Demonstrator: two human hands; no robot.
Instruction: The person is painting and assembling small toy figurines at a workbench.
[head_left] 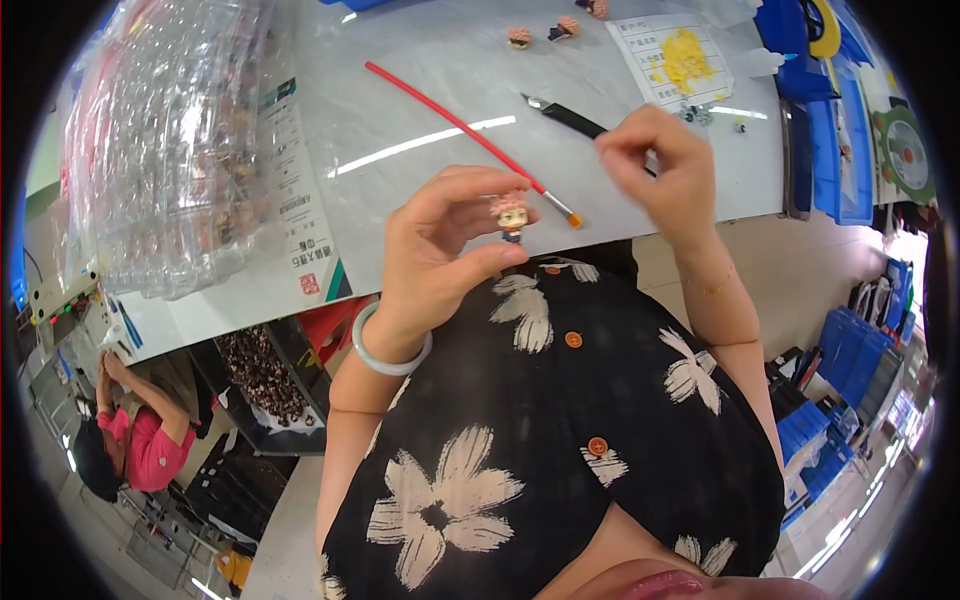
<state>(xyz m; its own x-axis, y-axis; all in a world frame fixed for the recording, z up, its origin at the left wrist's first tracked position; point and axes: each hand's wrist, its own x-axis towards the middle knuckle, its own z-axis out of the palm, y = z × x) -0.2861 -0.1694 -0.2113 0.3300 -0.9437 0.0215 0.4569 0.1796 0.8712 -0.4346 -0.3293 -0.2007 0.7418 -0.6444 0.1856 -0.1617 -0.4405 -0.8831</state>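
Note:
My left hand (435, 235) holds a small chibi-style figurine (511, 217) upright between thumb and fingers. The figurine has pink hair, a pale face and a dark body. My right hand (662, 170) is closed in a pinch to the right of it; whatever its fingertips hold, if anything, is hidden. Beneath and beside those fingers is a black-handled craft knife (570, 117), its blade pointing to the far left, its handle partly covered by the hand. A red-handled paintbrush (450, 118) lies behind my left hand, orange bristles toward me.
Several pink-haired figure parts (562, 28) lie at the far side. Yellow bits (686, 58) rest on a paper label (640, 85), with small grey-green pieces (695, 113) nearby. Stacked clear plastic trays (180, 150) fill the left. Blue bins (842, 150) stand at right. Another person (150, 440) sits lower left.

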